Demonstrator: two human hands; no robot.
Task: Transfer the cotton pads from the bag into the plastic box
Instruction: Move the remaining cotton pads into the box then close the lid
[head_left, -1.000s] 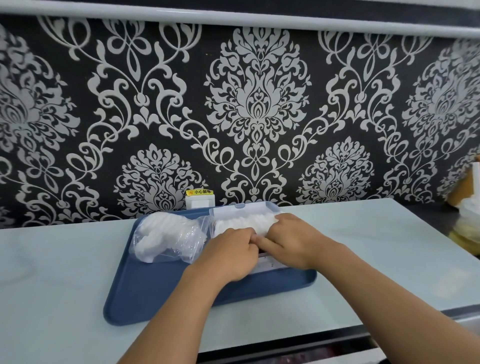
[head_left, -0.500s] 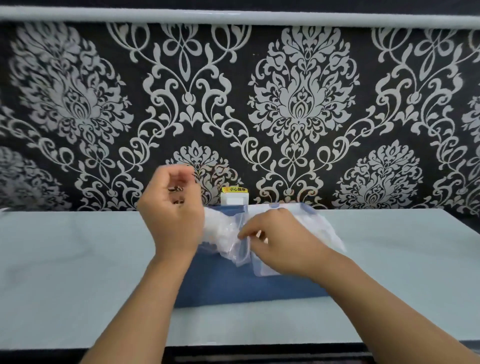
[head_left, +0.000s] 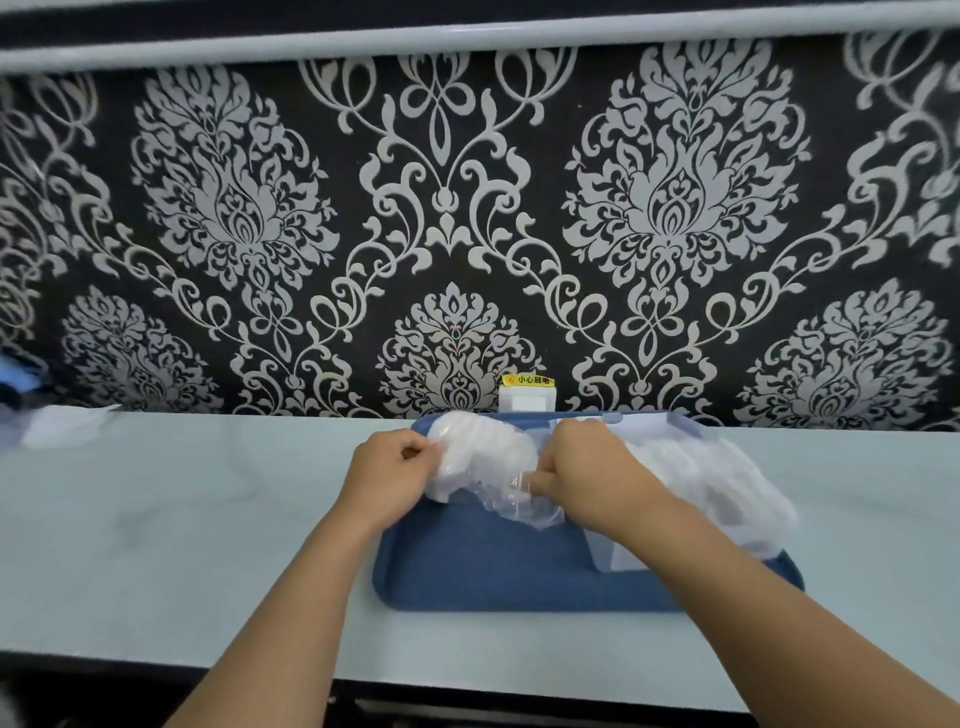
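A clear plastic bag (head_left: 485, 460) stuffed with white cotton pads lies at the back left of a blue tray (head_left: 483, 566). My left hand (head_left: 387, 475) pinches the bag's left side. My right hand (head_left: 587, 475) grips the crumpled open end of the bag on its right. To the right on the tray stands the clear plastic box (head_left: 696, 488), with white cotton pads inside and its lid tipped back; my right forearm hides its near left corner.
The tray sits on a pale blue-grey counter (head_left: 182, 519) against a dark patterned wall. A white socket with a yellow label (head_left: 527, 397) is behind the tray. White paper (head_left: 67, 423) lies at the far left.
Both hands left the box and took hold of the bag. My left hand came down from a raised position onto the bag's left side. The view has shifted left.
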